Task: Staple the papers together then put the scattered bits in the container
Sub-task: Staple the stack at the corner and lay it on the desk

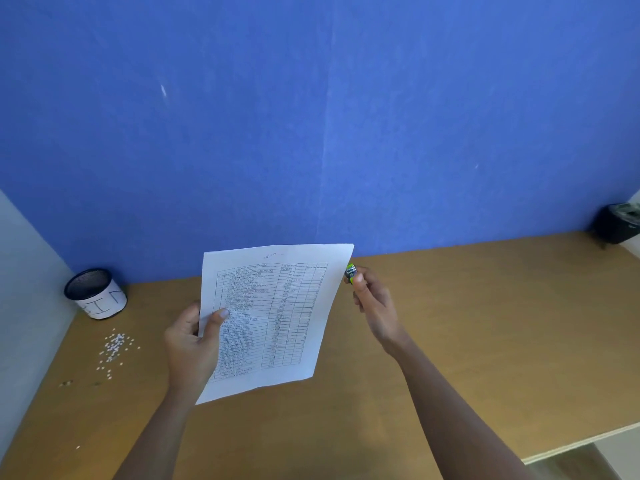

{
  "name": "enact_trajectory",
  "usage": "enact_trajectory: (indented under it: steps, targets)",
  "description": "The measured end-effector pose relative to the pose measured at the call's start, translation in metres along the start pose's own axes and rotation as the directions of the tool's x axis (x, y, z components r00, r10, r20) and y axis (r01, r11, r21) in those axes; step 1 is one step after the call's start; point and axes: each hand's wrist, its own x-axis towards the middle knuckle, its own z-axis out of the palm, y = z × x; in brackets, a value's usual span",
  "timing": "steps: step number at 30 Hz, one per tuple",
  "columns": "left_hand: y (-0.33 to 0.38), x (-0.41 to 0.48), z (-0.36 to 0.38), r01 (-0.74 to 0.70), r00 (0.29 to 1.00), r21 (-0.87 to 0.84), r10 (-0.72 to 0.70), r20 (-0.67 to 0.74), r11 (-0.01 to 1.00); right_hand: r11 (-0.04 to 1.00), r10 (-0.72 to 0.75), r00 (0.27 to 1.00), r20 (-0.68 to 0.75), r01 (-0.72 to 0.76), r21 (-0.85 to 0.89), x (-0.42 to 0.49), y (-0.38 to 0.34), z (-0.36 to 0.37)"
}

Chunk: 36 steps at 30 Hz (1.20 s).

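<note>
I'm at the stapling step. My left hand (pixel 194 336) grips the printed papers (pixel 270 317) by their left edge, thumb on top, holding them tilted up above the wooden desk (pixel 467 323). My right hand (pixel 372 299) is closed around a small green stapler (pixel 350 274), just beside the sheets' upper right edge; whether it already bites the paper I can't tell. Next I judge I must seat a corner in its mouth and squeeze. The scattered white bits (pixel 114 346) lie by the labelled bin (pixel 96 293), far left.
</note>
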Motion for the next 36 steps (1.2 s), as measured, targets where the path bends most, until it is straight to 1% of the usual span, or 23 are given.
enact_trajectory:
  steps: [3, 5, 12, 18, 20, 25, 30, 36]
  targets:
    - [0.002, -0.002, -0.004, -0.013, 1.0, -0.001, 0.013, -0.014, 1.0, 0.997, -0.029, 0.999, 0.043, 0.032, -0.075, -0.001, -0.003, -0.002]
    - [0.006, -0.004, -0.003, -0.012, 1.0, -0.011, 0.012, -0.02, 1.0, 0.995, -0.052, 0.996, 0.067, 0.057, -0.087, -0.002, -0.005, -0.004]
    - [0.007, -0.009, -0.005, -0.009, 0.999, -0.049, 0.007, -0.049, 0.999, 0.99, -0.079, 0.996, 0.036, 0.082, -0.115, -0.005, -0.016, -0.004]
    - [0.005, -0.009, -0.006, -0.009, 0.999, -0.043, 0.007, -0.049, 0.999, 0.986, -0.082, 0.996, 0.023, 0.085, -0.147, -0.007, -0.025, -0.005]
    - [0.007, -0.011, -0.005, -0.001, 0.999, -0.031, 0.0, -0.036, 1.0, 0.988, -0.077, 0.997, 0.011, 0.078, -0.137, -0.008, -0.029, -0.005]
    - [0.01, -0.014, -0.004, -0.053, 0.998, 0.016, 0.053, 0.014, 0.998, 0.991, -0.089, 0.996, 0.015, 0.09, -0.099, -0.006, -0.038, -0.006]
    - [0.012, -0.014, -0.004, -0.059, 0.998, 0.006, 0.059, 0.017, 0.998, 0.994, -0.089, 0.996, -0.021, 0.087, -0.065, -0.004, -0.038, -0.008]
    - [0.015, -0.014, -0.003, -0.073, 0.997, 0.076, 0.072, 0.02, 0.994, 0.997, -0.073, 0.997, -0.036, 0.072, -0.018, -0.001, -0.039, -0.007]
